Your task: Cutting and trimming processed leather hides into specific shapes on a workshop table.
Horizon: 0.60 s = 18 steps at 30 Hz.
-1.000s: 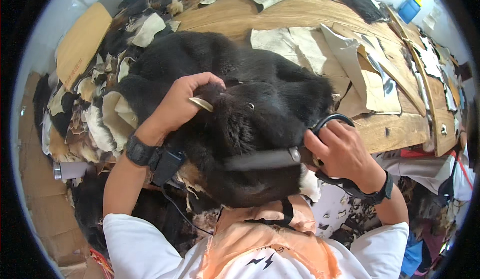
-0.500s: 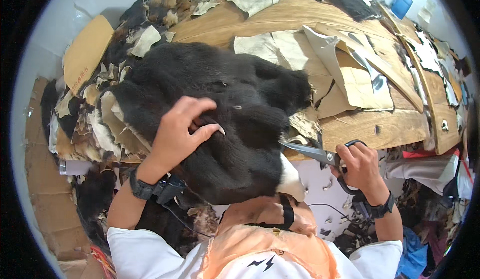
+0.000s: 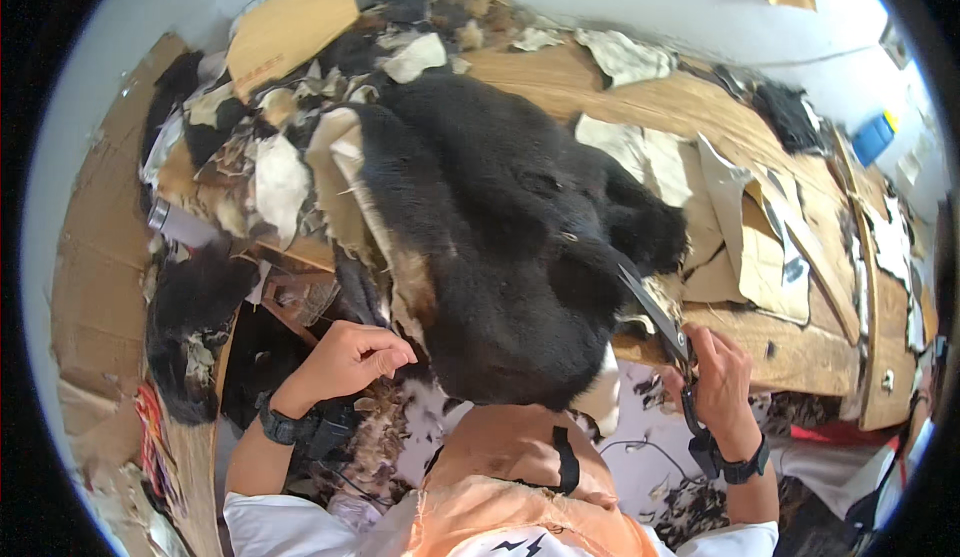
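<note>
A large black fur pelt (image 3: 490, 247) lies over the near edge of the wooden table, hair side up, its pale skin side folded out along the left edge. My left hand (image 3: 350, 359) is off the fur, just left of the pelt's lower left edge. Its fingers are curled in and pressed together; anything between them is too small or hidden to make out. In my right hand (image 3: 722, 377) is a pair of scissors (image 3: 660, 319) with dark handles. The blades point up and left, with their tips at the pelt's right side.
Pale sheets (image 3: 740, 227) of hide or paper and a wooden strip (image 3: 812, 257) lie right on the table (image 3: 690, 117). Fur scraps (image 3: 280, 182) pile up at left, beside a metal flask (image 3: 180, 222). A blue bottle (image 3: 875, 139) stands far right. Dark tufts litter the floor below.
My left hand has lifted off the fur and come down toward me, its fingers closing. The scissors have turned more upright. The view has shifted, so the table sits farther right.
</note>
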Each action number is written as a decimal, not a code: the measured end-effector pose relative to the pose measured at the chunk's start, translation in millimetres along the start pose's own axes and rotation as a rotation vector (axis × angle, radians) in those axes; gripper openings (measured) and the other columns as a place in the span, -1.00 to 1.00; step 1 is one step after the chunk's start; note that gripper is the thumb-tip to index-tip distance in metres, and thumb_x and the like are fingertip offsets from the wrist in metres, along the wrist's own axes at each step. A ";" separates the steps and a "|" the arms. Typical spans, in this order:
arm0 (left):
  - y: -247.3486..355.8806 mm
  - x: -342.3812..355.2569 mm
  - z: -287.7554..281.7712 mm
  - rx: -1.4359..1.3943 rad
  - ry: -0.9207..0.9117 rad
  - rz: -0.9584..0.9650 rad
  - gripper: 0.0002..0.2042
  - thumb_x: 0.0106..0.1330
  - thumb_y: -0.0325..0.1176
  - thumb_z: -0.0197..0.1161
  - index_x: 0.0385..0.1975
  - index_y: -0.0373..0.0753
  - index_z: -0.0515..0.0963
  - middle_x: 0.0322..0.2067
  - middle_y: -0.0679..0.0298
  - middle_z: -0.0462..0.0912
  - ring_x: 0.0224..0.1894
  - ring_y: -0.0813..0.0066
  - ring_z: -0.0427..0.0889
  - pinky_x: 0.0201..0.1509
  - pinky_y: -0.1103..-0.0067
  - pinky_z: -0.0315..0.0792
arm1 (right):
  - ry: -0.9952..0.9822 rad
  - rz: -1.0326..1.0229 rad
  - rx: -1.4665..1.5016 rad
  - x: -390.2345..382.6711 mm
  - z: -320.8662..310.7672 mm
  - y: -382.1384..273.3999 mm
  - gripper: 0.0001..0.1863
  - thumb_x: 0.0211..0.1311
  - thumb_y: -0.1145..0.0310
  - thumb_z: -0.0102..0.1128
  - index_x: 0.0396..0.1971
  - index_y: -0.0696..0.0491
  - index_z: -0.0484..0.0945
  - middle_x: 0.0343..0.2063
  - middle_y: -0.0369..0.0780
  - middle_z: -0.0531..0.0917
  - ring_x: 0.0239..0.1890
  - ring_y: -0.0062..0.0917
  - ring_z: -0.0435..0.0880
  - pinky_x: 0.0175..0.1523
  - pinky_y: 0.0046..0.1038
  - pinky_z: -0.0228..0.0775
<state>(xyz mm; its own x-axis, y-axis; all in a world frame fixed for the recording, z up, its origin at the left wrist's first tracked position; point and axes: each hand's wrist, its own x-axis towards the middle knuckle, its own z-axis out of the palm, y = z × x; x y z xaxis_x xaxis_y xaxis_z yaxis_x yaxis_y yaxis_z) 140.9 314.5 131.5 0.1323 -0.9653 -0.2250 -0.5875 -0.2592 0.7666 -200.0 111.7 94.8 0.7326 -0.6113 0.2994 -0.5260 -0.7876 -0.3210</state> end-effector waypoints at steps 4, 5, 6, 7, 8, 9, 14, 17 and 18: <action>-33.4 -16.2 5.2 0.041 0.055 0.010 -0.83 0.22 -0.35 0.13 -0.44 -0.29 0.60 -0.59 0.21 0.60 -0.59 0.53 0.57 -0.47 0.65 0.39 | -0.083 0.001 0.057 8.5 2.4 -33.1 -0.64 -0.05 0.17 0.26 -0.39 0.12 0.41 -0.74 -0.14 0.46 -0.66 -0.25 0.50 -0.54 -0.35 0.29; -41.4 -19.2 6.7 0.028 0.078 0.002 -0.83 0.22 -0.35 0.13 -0.44 -0.29 0.60 -0.59 0.21 0.60 -0.59 0.53 0.57 -0.47 0.65 0.39 | -0.094 0.033 0.093 11.8 3.3 -45.6 -0.64 -0.05 0.17 0.26 -0.38 0.13 0.41 -0.75 -0.13 0.46 -0.66 -0.25 0.51 -0.54 -0.35 0.29; -48.9 -22.4 8.2 -0.012 0.105 0.023 -0.84 0.21 -0.36 0.13 -0.43 -0.29 0.59 -0.59 0.21 0.60 -0.59 0.51 0.57 -0.47 0.64 0.39 | -0.158 0.050 0.057 16.2 2.9 -58.7 -0.63 -0.07 0.19 0.27 -0.37 0.13 0.42 -0.75 -0.14 0.46 -0.65 -0.24 0.51 -0.54 -0.35 0.30; -57.7 -25.5 6.5 -0.047 0.123 0.051 -0.85 0.20 -0.37 0.14 -0.43 -0.29 0.59 -0.58 0.20 0.60 -0.59 0.49 0.56 -0.47 0.64 0.39 | -0.164 0.035 0.050 21.1 5.9 -72.5 -0.63 -0.07 0.19 0.27 -0.37 0.13 0.42 -0.75 -0.14 0.46 -0.65 -0.24 0.51 -0.54 -0.35 0.30; -70.7 -30.2 4.4 -0.065 0.114 0.029 -0.86 0.19 -0.38 0.13 -0.42 -0.30 0.58 -0.57 0.20 0.61 -0.59 0.46 0.56 -0.47 0.61 0.39 | -0.156 0.010 0.094 26.1 9.9 -87.3 -0.63 -0.08 0.19 0.28 -0.36 0.13 0.42 -0.74 -0.14 0.47 -0.65 -0.25 0.52 -0.54 -0.36 0.31; -82.8 -37.6 1.2 -0.077 0.127 0.026 -0.86 0.19 -0.38 0.13 -0.42 -0.30 0.58 -0.57 0.20 0.61 -0.59 0.46 0.56 -0.47 0.61 0.39 | -0.150 -0.014 0.138 30.9 14.9 -103.4 -0.62 -0.09 0.20 0.29 -0.35 0.13 0.42 -0.74 -0.13 0.47 -0.65 -0.25 0.53 -0.54 -0.36 0.32; -129.0 -79.2 -23.5 -0.169 0.207 -0.094 -0.83 0.19 -0.35 0.13 -0.42 -0.32 0.58 -0.62 0.21 0.58 -0.62 0.50 0.54 -0.49 0.61 0.38 | -0.291 -0.086 0.201 72.5 55.7 -197.7 -0.64 -0.12 0.29 0.33 -0.35 0.13 0.41 -0.69 -0.11 0.54 -0.63 -0.21 0.56 -0.54 -0.32 0.34; -167.9 -104.2 -31.9 -0.165 0.261 -0.178 -0.82 0.20 -0.33 0.13 -0.41 -0.32 0.58 -0.65 0.21 0.57 -0.64 0.57 0.51 -0.51 0.64 0.36 | -0.381 -0.090 0.222 95.3 101.1 -240.8 -0.53 -0.11 0.30 0.31 -0.22 0.13 0.29 -0.71 -0.07 0.53 -0.59 -0.13 0.55 -0.51 -0.25 0.34; -179.7 -113.0 -33.9 -0.173 0.255 -0.173 -0.82 0.20 -0.33 0.13 -0.41 -0.32 0.58 -0.65 0.21 0.57 -0.64 0.57 0.51 -0.51 0.64 0.36 | -0.368 -0.085 0.242 104.5 115.5 -257.7 -0.53 -0.09 0.30 0.25 -0.21 0.15 0.26 -0.70 -0.03 0.53 -0.58 -0.09 0.54 -0.48 -0.20 0.35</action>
<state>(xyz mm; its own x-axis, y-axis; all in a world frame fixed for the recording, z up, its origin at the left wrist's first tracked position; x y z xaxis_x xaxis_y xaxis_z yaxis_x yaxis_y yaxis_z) 258.5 469.1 39.6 0.4259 -0.8778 -0.2193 -0.3984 -0.3996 0.8256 62.0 259.7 105.0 0.8968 -0.4423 0.0086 -0.3729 -0.7662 -0.5233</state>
